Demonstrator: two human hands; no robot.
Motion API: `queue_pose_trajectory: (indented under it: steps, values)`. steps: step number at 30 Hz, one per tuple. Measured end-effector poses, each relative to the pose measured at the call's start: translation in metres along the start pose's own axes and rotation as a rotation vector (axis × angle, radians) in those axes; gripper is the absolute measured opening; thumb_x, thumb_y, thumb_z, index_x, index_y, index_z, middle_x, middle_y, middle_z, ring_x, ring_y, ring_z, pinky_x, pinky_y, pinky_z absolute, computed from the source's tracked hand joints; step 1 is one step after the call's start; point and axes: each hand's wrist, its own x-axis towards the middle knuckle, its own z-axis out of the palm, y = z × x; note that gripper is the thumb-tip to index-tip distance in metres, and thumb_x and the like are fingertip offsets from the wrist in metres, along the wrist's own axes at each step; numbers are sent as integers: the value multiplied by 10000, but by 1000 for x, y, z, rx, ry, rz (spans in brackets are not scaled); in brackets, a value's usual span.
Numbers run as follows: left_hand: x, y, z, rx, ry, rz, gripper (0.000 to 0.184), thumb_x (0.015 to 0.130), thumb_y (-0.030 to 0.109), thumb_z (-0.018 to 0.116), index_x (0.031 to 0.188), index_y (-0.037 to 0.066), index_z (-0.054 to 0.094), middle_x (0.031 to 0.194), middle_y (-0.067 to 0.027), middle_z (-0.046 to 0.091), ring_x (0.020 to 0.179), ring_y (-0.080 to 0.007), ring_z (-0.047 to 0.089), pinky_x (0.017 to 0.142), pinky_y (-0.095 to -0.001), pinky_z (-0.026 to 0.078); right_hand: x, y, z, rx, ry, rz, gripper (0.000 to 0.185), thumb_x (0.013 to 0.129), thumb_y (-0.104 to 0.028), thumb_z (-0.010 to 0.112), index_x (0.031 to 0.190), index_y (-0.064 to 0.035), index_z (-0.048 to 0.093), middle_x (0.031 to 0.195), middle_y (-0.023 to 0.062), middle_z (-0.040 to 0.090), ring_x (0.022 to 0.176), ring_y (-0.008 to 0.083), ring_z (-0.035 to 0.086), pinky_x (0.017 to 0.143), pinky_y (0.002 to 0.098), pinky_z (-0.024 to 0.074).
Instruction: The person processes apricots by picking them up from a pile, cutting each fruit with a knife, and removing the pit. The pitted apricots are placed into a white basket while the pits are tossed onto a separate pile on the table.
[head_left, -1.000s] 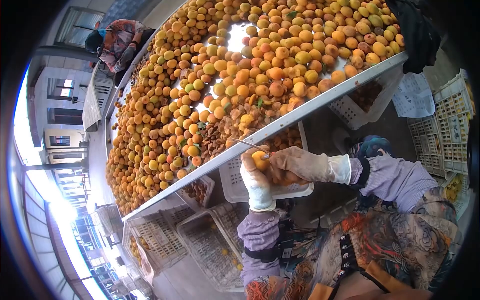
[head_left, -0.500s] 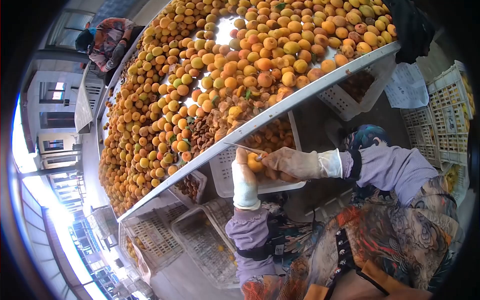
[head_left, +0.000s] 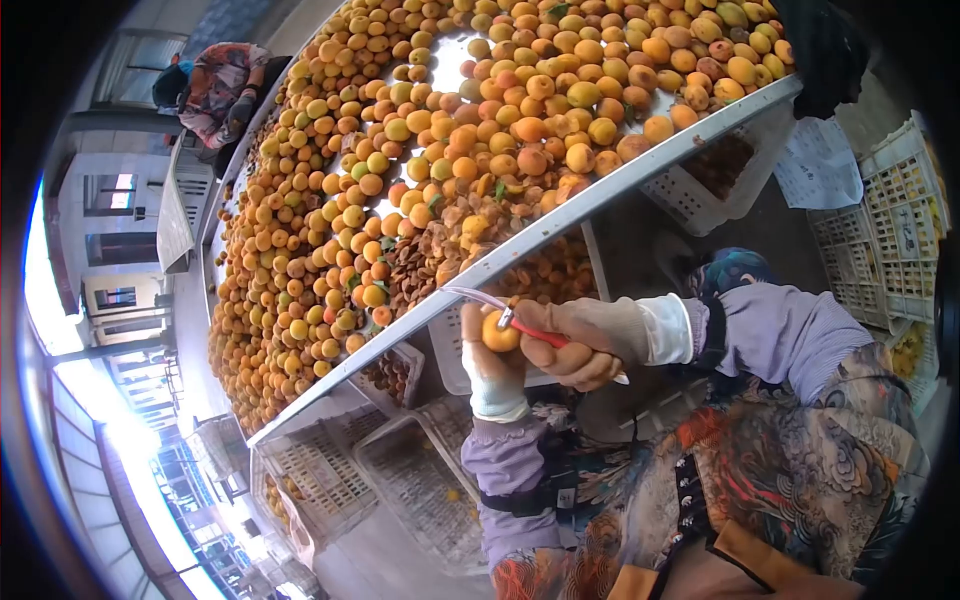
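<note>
Gripping the red-handled tool (head_left: 540, 334), right fingers (head_left: 580, 360) partly hide its handle.

Fruit-processing shed — heaped apricots (head_left: 531, 161), long table (head_left: 620, 191), plastic crates (head_left: 908, 222).

Smooth metal blade (head_left: 474, 294) — glossy plastic handle (head_left: 541, 335)

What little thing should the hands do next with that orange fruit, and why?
Maybe press the red-handled tool gently into the orange fruit: the left hand holds it, the right hand grips the tool with its metal end over the fruit, and what look like split fruits lie in the nearby crate.
</note>
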Motion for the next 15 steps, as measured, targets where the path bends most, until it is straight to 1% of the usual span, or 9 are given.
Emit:
queue_pose_trajectory:
  steps: [2, 4, 7, 9, 10, 12, 13, 14, 15]
  values:
    - [-1, 0, -7, -50, -61, -39, 427, 962, 424, 401, 1055, 34, 549, 934, -56, 608, 858, -160, 579, 770, -301, 472, -3, 0, -1, 58, -56, 79, 535, 939, -588, 243, 798, -114, 449, 438, -70, 240, 306, 58, 242, 305, 235, 256]
    - [-1, 0, -3, -100, -136, -90, 414, 966, 410, 394, 1059, 37, 551, 934, -52, 609, 873, -161, 580, 778, -304, 474, -4, 2, 0, 73, -29, 93, 546, 919, -610, 268, 797, -112, 456, 431, -73, 228, 299, 45, 235, 284, 223, 239]
    - [-2, -1, 3, 34, -68, -24, 428, 968, 427, 380, 1032, 41, 554, 915, -50, 608, 836, -156, 573, 762, -288, 467, -3, 5, -9, 275, -135, 90, 536, 917, -603, 290, 782, -113, 459, 424, -73, 222, 288, 38, 220, 263, 215, 228]
    - [2, -9, -2, 194, -145, 233, 445, 969, 451, 361, 991, 47, 547, 884, -34, 592, 798, -140, 554, 738, -268, 454, -3, 4, -10, 419, -131, 91, 532, 919, -594, 303, 767, -111, 465, 421, -71, 225, 285, 34, 216, 256, 203, 231]
    - [0, -11, -1, 186, -142, 235, 445, 969, 451, 361, 991, 47, 547, 884, -34, 592, 798, -140, 554, 738, -268, 454, 0, 7, -13, 416, -127, 97, 532, 919, -594, 303, 767, -111, 465, 421, -71, 225, 285, 34, 216, 256, 203, 231]
    - [-3, -13, 9, 202, -64, 291, 456, 968, 477, 340, 941, 66, 537, 841, -13, 566, 760, -117, 525, 717, -254, 437, 6, 8, -17, 691, -499, 145, 533, 921, -588, 311, 756, -106, 470, 425, -71, 230, 283, 34, 216, 256, 189, 233]
    - [-7, -8, 17, -115, -88, 84, 450, 963, 489, 339, 914, 87, 537, 788, 0, 534, 755, -111, 520, 712, -257, 438, 6, 10, -11, 707, -519, 134, 525, 930, -571, 317, 765, -98, 473, 429, -77, 240, 288, 34, 227, 254, 187, 220]
    - [-13, -10, 20, -37, 18, 162, 457, 952, 508, 346, 924, 92, 534, 748, 6, 504, 709, -119, 497, 661, -243, 424, -1, 14, -2, 693, -512, 145, 525, 930, -571, 317, 765, -98, 473, 429, -77, 240, 288, 34, 227, 254, 187, 220]
    - [-12, -7, 16, -84, -220, -76, 465, 952, 513, 341, 928, 87, 526, 752, 6, 493, 688, -120, 474, 630, -232, 405, -11, 15, 17, 488, -415, 170, 516, 914, -582, 352, 756, -104, 463, 435, -75, 250, 307, 37, 240, 253, 199, 202]
